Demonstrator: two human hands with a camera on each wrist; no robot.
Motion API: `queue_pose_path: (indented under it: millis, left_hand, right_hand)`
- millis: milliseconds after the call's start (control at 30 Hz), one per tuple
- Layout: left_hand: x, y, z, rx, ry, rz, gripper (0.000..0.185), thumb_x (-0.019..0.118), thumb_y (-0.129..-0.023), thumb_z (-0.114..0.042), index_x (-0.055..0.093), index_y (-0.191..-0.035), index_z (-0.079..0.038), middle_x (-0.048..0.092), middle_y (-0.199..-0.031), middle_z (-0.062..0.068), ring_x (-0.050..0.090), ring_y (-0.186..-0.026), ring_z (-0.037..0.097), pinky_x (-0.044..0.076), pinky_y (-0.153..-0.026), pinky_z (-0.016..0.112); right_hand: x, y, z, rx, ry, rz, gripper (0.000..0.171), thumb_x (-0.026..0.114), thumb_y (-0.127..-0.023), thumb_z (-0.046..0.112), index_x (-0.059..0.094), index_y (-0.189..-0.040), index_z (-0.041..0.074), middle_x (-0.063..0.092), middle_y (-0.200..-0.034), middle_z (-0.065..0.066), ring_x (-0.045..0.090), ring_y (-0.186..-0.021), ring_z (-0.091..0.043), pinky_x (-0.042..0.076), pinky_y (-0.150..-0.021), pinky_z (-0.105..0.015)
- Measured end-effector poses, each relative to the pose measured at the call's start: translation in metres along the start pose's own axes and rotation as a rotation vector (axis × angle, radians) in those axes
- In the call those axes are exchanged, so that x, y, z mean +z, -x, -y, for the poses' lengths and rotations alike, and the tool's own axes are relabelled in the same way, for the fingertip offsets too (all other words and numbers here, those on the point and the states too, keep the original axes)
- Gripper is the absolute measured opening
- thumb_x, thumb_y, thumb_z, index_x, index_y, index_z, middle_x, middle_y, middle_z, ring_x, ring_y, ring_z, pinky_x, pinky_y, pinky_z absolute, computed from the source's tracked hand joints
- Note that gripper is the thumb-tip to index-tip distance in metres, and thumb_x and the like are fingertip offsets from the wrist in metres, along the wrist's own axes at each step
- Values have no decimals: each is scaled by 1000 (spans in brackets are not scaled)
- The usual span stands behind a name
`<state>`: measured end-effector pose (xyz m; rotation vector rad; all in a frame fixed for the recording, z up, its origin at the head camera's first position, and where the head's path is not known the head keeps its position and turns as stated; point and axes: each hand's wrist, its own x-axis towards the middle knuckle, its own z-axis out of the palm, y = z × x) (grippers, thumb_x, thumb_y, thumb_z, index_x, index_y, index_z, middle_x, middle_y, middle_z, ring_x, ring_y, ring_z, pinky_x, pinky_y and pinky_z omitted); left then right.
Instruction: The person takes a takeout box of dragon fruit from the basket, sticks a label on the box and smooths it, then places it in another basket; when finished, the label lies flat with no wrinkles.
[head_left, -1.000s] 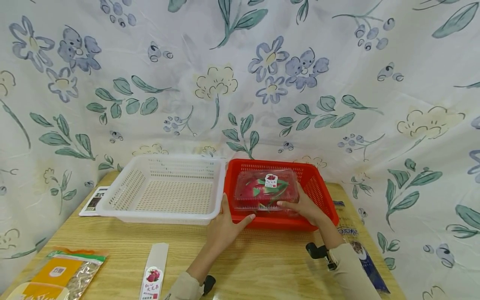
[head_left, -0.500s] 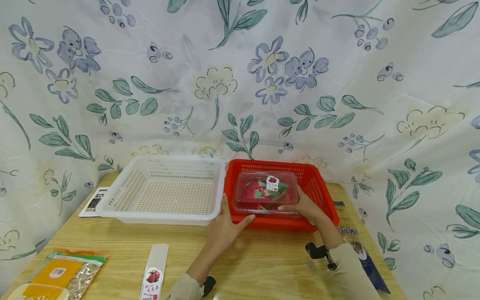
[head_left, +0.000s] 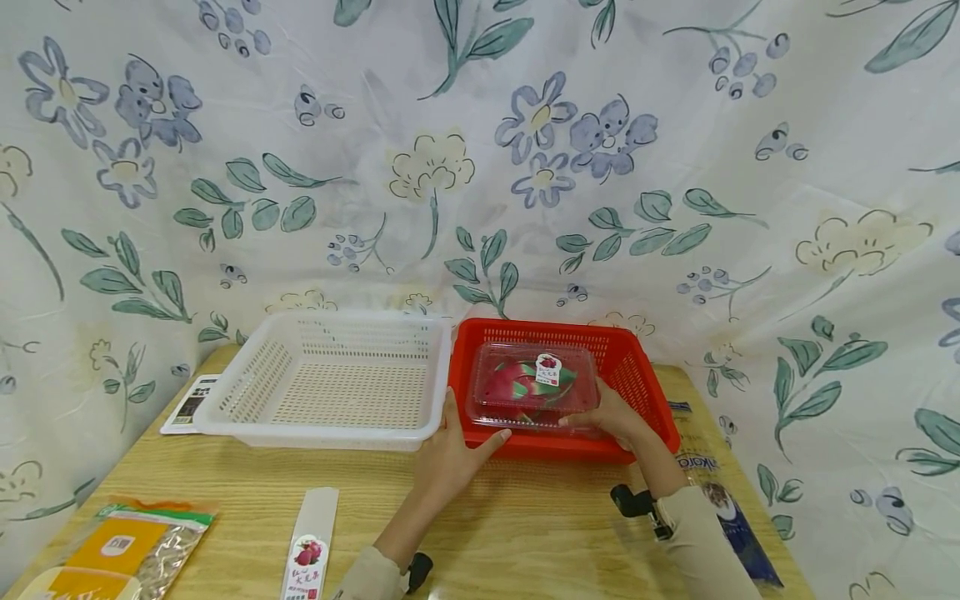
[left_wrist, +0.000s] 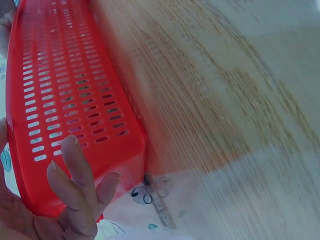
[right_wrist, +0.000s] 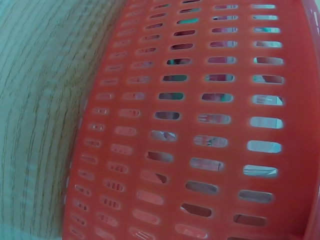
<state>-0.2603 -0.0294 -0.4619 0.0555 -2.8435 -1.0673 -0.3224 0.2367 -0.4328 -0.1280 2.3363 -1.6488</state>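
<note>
While the left hand rests flat against the red basket, the right hand grips the fruit box, nearly seated inside, at 1 o'clock.

A flower-printed cloth hangs behind the wooden table.

Two baskets side by side at table's 12 o'clock edge: empty basket at 11, touching second basket at 1. Clamshell box in second basket. Left hand on that basket's 7 o'clock corner, right hand at box's 4 o'clock corner. Paper strip at 6; snack packet at 8. Card under empty basket's 9 o'clock edge.
</note>
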Motion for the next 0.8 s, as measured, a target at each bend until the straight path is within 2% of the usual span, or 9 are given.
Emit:
queue_pose_path:
  millis: [267, 467, 533, 600, 700, 767, 800]
  left_hand:
    - [0, -2, -1, -6, 17, 13, 122, 62, -76, -79, 10, -159, -6, 56, -70, 7, 50, -56, 22, 36, -50, 29]
    - [-2, -6, 2, -25, 38, 41, 121, 60, -77, -79, 8, -160, -9, 55, -70, 8, 48, -53, 21, 36, -48, 29]
    - [-3, -6, 4, -3, 39, 36, 118, 60, -79, -77, 9, -160, -8, 64, -83, 12, 54, -59, 23, 40, -50, 30]
    - [-7, -4, 7, 37, 58, 32, 114, 61, -82, -73, 10, -160, -8, 68, -108, 18, 64, -74, 28, 51, -57, 35]
    - [-15, 1, 11, 101, 108, 52, 108, 62, -85, -68, 10, -160, -10, 59, -136, 19, 67, -97, 34, 57, -71, 45]
    - [-25, 6, 13, 129, 148, 91, 106, 63, -86, -65, 9, -161, -13, 57, -140, 16, 65, -106, 33, 57, -78, 48]
    - [-30, 8, 15, 145, 162, 113, 105, 63, -86, -65, 9, -161, -15, 59, -138, 14, 66, -105, 32, 56, -79, 48]
  right_hand:
    - [1, 2, 2, 20, 33, -36, 91, 80, -81, 11, 26, -154, 9, 43, -150, -22, 42, -135, -42, 38, -111, -56]
    - [4, -2, 1, 34, 107, -92, 88, 83, -79, 13, 33, -150, 6, 48, -147, -21, 46, -130, -39, 41, -108, -56]
    - [5, -4, 1, 41, 125, -104, 87, 83, -78, 12, 34, -150, 6, 49, -146, -21, 47, -129, -39, 41, -108, -55]
    - [5, -5, 0, 44, 151, -113, 88, 84, -77, 13, 33, -149, 5, 48, -146, -21, 47, -130, -40, 41, -108, -56]
    - [4, -5, 2, 36, 200, -124, 93, 84, -76, 12, 29, -150, 5, 46, -148, -22, 44, -132, -40, 39, -109, -58]
    - [3, -5, 4, 32, 247, -129, 96, 85, -76, 14, 25, -151, 4, 44, -148, -22, 43, -132, -41, 38, -109, -59]
    - [2, -4, 6, 38, 273, -134, 100, 85, -76, 15, 22, -153, 4, 43, -148, -23, 43, -132, -41, 38, -109, -59]
